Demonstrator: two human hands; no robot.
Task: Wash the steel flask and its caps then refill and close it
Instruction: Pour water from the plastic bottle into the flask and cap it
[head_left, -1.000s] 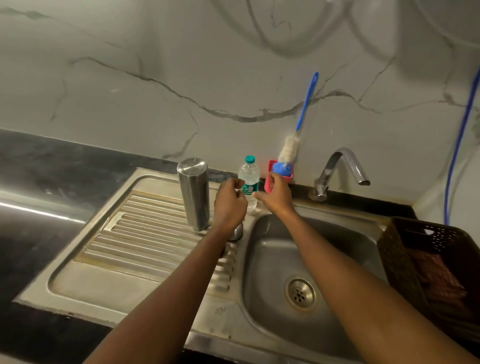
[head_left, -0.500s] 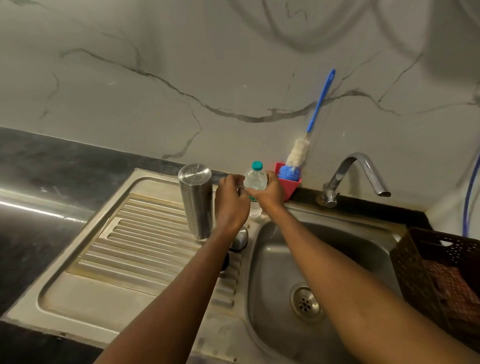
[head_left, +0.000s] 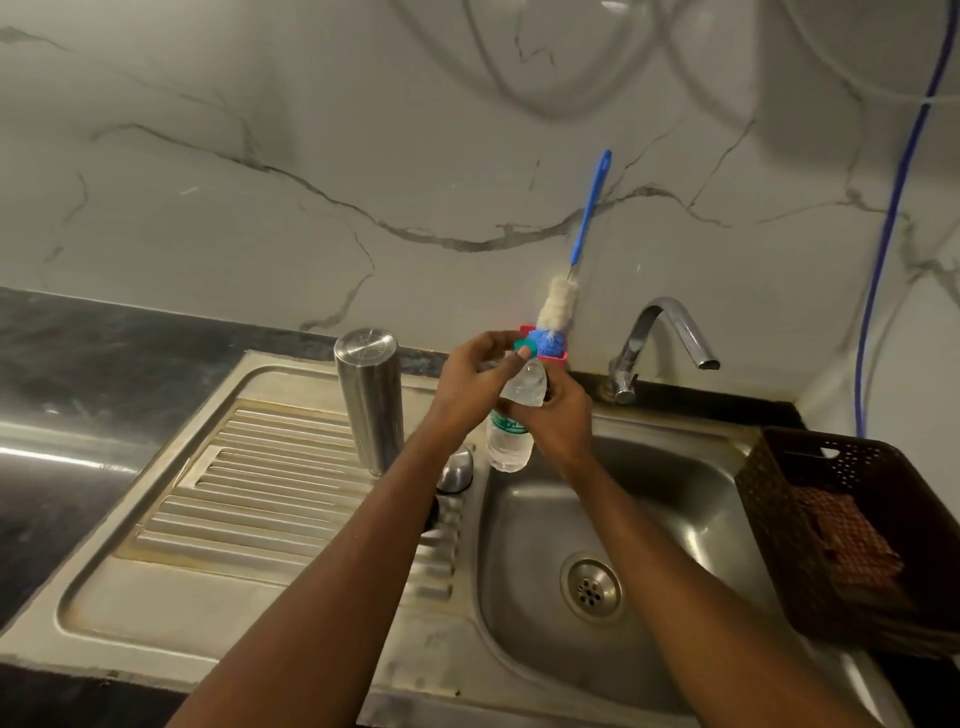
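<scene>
The steel flask (head_left: 371, 397) stands upright on the ribbed drainboard (head_left: 260, 493). A domed steel cap (head_left: 456, 470) lies beside it, partly behind my left forearm. My right hand (head_left: 558, 418) grips a small clear water bottle (head_left: 511, 431), lifted and tilted above the sink's left edge. My left hand (head_left: 475, 384) pinches the bottle's green cap (head_left: 521, 345) at the bottle's neck.
A blue-handled bottle brush (head_left: 574, 275) stands in a red holder (head_left: 553, 356) against the marble wall. The tap (head_left: 660, 343) curves over the steel basin (head_left: 675, 499) with its drain (head_left: 591, 586). A dark plastic basket (head_left: 810, 525) sits at the right.
My right hand took hold of the water bottle and lifted it off the sink ledge toward me. My left hand came up to its green cap.
</scene>
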